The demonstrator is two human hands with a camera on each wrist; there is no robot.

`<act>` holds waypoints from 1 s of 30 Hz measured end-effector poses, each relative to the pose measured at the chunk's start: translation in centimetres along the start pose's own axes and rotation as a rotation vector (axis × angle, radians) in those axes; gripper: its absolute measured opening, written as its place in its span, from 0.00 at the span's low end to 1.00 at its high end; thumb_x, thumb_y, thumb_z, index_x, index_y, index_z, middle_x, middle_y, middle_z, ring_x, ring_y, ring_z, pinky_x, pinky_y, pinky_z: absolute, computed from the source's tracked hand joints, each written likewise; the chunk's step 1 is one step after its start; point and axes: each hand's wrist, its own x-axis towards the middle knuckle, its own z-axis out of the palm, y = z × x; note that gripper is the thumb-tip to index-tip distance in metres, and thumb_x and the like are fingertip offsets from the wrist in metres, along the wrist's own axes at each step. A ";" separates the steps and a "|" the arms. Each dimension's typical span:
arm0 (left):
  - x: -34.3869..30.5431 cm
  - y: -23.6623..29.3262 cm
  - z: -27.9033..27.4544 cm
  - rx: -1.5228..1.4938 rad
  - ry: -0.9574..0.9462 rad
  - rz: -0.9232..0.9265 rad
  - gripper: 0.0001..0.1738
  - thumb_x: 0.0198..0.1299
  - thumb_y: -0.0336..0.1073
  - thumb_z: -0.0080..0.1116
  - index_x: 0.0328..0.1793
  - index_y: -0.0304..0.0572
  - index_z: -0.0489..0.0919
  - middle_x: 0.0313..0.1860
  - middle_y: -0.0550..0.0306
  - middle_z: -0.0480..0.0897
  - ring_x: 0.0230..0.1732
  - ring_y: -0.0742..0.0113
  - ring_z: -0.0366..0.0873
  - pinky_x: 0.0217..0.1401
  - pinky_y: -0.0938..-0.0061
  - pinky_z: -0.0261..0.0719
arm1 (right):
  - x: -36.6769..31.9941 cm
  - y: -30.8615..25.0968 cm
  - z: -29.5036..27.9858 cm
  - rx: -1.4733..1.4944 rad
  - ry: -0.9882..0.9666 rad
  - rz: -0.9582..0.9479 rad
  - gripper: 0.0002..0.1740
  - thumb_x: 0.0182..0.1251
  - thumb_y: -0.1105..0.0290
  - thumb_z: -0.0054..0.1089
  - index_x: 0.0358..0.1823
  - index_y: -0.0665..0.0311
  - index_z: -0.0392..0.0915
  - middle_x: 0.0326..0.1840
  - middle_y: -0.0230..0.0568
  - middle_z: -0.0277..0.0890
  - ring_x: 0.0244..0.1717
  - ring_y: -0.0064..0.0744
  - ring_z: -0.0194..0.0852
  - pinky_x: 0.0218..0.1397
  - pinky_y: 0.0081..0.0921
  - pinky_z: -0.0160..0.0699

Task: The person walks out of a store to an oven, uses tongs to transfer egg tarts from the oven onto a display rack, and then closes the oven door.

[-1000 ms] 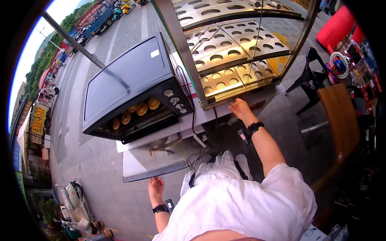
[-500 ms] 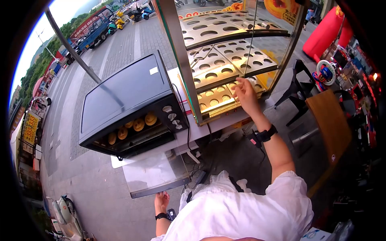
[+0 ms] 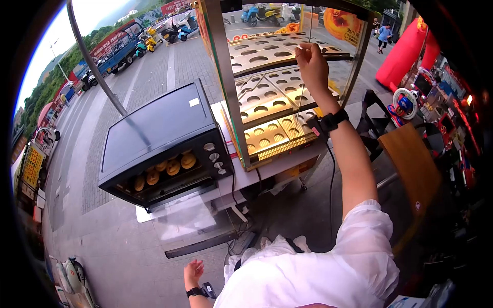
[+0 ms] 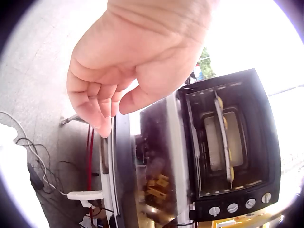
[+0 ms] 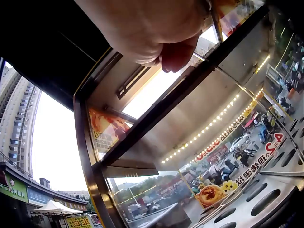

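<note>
My right hand (image 3: 314,69) is raised in front of a glass display cabinet (image 3: 232,97), its fingers bent and holding nothing that shows. In the right wrist view that hand (image 5: 147,28) overlaps the cabinet's top frame, with its fingertips partly hidden. Inside the cabinet, metal trays with round holes (image 3: 246,58) sit on stacked shelves under warm light. My left hand (image 3: 193,271) hangs loosely curled and bare just below the lowered glass oven door (image 3: 179,226). Egg tarts (image 3: 173,167) stand on a rack in the black oven (image 3: 154,128).
Oven and cabinet share a white table (image 3: 246,177). Cables (image 3: 239,231) trail beneath it near my legs. To the right are a black chair (image 3: 372,110) and a wooden board (image 3: 411,164). A metal pole (image 3: 95,56) rises behind the oven; parked scooters and a blue truck (image 3: 120,49) stand farther off.
My right hand has risen from the cabinet's lower edge to the height of its upper tray. My left hand has come away from the oven door's edge. The view has tilted upward.
</note>
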 end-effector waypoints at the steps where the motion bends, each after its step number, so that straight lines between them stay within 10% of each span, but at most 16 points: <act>1: -1.5 1.1 0.4 0.028 0.015 0.072 0.15 0.60 0.33 0.49 0.54 0.40 0.71 0.40 0.53 0.82 0.32 0.63 0.79 0.30 0.73 0.77 | 0.1 -0.2 0.0 0.027 0.018 -0.007 0.14 0.63 0.60 0.58 0.41 0.62 0.72 0.25 0.37 0.78 0.28 0.38 0.79 0.33 0.30 0.75; 6: -8.4 8.8 7.1 0.099 -0.027 0.492 0.13 0.60 0.30 0.49 0.51 0.40 0.73 0.39 0.55 0.82 0.28 0.74 0.77 0.26 0.81 0.75 | -2.1 -2.9 -3.5 -0.032 0.076 -0.036 0.12 0.60 0.64 0.60 0.39 0.63 0.73 0.23 0.35 0.78 0.24 0.34 0.79 0.29 0.28 0.75; 12: -18.9 15.8 22.5 0.373 -0.530 0.830 0.13 0.63 0.31 0.51 0.53 0.39 0.73 0.45 0.57 0.81 0.37 0.75 0.77 0.35 0.82 0.74 | -8.2 -10.4 -10.1 0.052 -0.060 -0.225 0.11 0.60 0.73 0.58 0.44 0.62 0.71 0.23 0.35 0.75 0.20 0.30 0.74 0.23 0.23 0.70; 18: -25.4 15.3 33.6 0.518 -0.831 1.224 0.27 0.62 0.33 0.56 0.66 0.36 0.64 0.62 0.53 0.71 0.56 0.66 0.74 0.50 0.76 0.76 | -13.5 -9.8 -12.7 0.860 -0.357 0.197 0.07 0.72 0.69 0.44 0.46 0.63 0.68 0.25 0.28 0.66 0.20 0.11 0.58 0.22 0.10 0.61; 23: -26.0 13.8 38.1 0.730 -0.709 1.450 0.45 0.58 0.45 0.62 0.74 0.35 0.50 0.64 0.37 0.66 0.63 0.51 0.69 0.54 0.66 0.75 | -17.0 -4.5 -8.2 0.644 -0.690 0.504 0.08 0.69 0.71 0.45 0.43 0.66 0.71 0.23 0.30 0.71 0.19 0.14 0.65 0.21 0.13 0.66; 26: -25.8 13.6 38.5 0.879 -0.298 1.465 0.36 0.59 0.38 0.59 0.71 0.37 0.57 0.50 0.39 0.78 0.50 0.51 0.79 0.48 0.70 0.77 | -17.0 -2.7 -4.4 0.499 -0.809 0.498 0.09 0.67 0.69 0.48 0.41 0.66 0.74 0.24 0.33 0.76 0.21 0.17 0.72 0.24 0.17 0.70; 30: -23.4 14.7 38.3 0.795 -0.294 1.540 0.28 0.61 0.28 0.53 0.68 0.44 0.63 0.50 0.43 0.80 0.46 0.56 0.81 0.46 0.73 0.78 | -14.8 -0.8 2.4 0.267 -0.802 0.174 0.12 0.63 0.65 0.50 0.38 0.64 0.77 0.26 0.42 0.79 0.27 0.36 0.79 0.33 0.30 0.76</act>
